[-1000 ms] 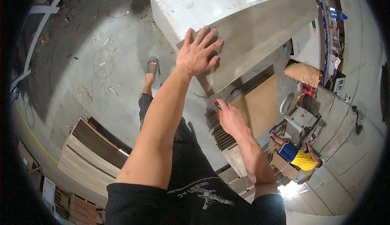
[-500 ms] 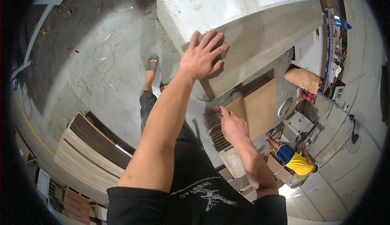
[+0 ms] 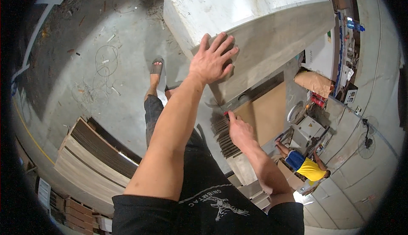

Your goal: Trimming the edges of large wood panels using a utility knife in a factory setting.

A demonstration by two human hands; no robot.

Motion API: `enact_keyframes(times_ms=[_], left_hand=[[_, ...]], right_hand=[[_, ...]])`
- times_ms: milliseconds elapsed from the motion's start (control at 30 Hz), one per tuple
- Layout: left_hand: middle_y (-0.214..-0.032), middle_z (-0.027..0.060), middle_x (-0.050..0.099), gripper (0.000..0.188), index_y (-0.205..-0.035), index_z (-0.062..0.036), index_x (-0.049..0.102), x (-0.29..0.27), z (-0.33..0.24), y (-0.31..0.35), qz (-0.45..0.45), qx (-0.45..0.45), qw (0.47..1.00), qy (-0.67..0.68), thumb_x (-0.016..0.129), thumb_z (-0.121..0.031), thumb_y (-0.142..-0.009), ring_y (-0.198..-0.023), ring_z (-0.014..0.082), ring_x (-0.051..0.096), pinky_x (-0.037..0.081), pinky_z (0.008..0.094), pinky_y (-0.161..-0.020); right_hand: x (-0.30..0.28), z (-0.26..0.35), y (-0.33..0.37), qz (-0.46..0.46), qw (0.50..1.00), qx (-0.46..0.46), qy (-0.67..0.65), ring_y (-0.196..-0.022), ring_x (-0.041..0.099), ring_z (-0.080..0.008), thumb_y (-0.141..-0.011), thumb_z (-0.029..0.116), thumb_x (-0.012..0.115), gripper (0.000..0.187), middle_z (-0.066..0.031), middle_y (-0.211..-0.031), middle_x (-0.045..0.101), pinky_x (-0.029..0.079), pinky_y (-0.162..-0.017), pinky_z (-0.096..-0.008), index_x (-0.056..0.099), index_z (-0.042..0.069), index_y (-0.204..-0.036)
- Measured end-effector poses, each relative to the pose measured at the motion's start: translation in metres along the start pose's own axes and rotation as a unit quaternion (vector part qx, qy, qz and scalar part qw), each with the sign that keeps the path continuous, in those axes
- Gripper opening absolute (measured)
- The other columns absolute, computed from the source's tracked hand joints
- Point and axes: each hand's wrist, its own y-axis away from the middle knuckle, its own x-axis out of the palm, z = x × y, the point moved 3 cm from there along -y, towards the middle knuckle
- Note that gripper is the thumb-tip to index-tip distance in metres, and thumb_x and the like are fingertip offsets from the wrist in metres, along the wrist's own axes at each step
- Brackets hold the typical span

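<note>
My left hand [image 3: 211,61] lies flat with its fingers spread on a long grey-brown board [image 3: 276,44]. Its fingertips reach the board's edge, beside a big white block-shaped bench [image 3: 242,1]. In my right hand [image 3: 243,134], fingers are curled round a small red tool [image 3: 226,114], mostly hidden by the grip. The tool's tip is at the board's near corner; whether it touches the board I cannot tell.
Below the board are a tan panel [image 3: 267,116] and a stack of thin boards [image 3: 225,139]. Another board stack [image 3: 91,160] stands at lower left. Loose wire [image 3: 106,61] lies on the floor. At right are a person in a yellow shirt [image 3: 311,169], a brown paper bundle [image 3: 313,83] and a fan [image 3: 367,135].
My right hand and the red tool have shifted slightly left, toward the board's near corner. My left hand stays pressed in the same place on the board.
</note>
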Motion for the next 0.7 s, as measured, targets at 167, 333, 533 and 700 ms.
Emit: enact_keyframes(times_ms=[167, 333, 533, 700], left_hand=[[-0.165, -0.0004, 0.035, 0.056, -0.149, -0.0309, 0.05, 0.0, -0.009, 0.001, 0.025, 0.007, 1.0, 0.004, 0.057, -0.047, -0.096, -0.155, 0.0243, 0.024, 0.018, 0.0593, -0.125], [-0.166, -0.0013, 0.032, 0.061, -0.152, -0.0329, 0.045, -0.001, 0.006, 0.005, 0.042, -0.007, 0.999, -0.007, 0.06, -0.047, -0.095, -0.156, 0.0242, 0.023, 0.017, 0.0595, -0.126], [-0.164, 0.0006, 0.036, 0.059, -0.151, -0.032, 0.048, -0.016, -0.001, -0.011, 0.026, 0.002, 1.0, -0.007, 0.059, -0.048, -0.095, -0.154, 0.0254, 0.027, 0.017, 0.0591, -0.125], [-0.165, 0.0017, 0.036, 0.059, -0.151, -0.0311, 0.05, -0.014, -0.022, -0.023, 0.056, 0.006, 0.998, -0.039, 0.06, -0.045, -0.095, -0.154, 0.0271, 0.028, 0.017, 0.0568, -0.126]], right_hand=[[0.088, -0.06, -0.02, 0.077, 0.996, 0.02, 0.043, -0.101, 0.07, -0.0451, -0.101, 0.017, 0.048, 0.048, -0.026, -0.112, 0.071, 0.054, -0.088, -0.0565, 0.044, 0.014, -0.148], [0.086, -0.039, -0.013, 0.04, 0.992, 0.081, -0.088, -0.103, 0.069, -0.0454, -0.1, 0.031, 0.055, 0.043, -0.0259, -0.11, 0.072, 0.053, -0.092, -0.056, 0.055, 0.014, -0.139], [0.116, -0.056, -0.038, -0.141, 0.847, 0.124, -0.497, -0.078, 0.072, -0.0225, -0.097, 0.028, 0.066, 0.029, -0.0119, -0.089, 0.072, 0.055, -0.069, -0.0375, 0.068, 0.007, -0.116], [0.096, -0.03, -0.062, -0.196, 0.658, 0.21, -0.696, -0.074, 0.069, -0.0217, -0.099, 0.043, 0.066, 0.046, -0.009, -0.091, 0.073, 0.055, -0.065, -0.042, 0.064, 0.004, -0.123]])
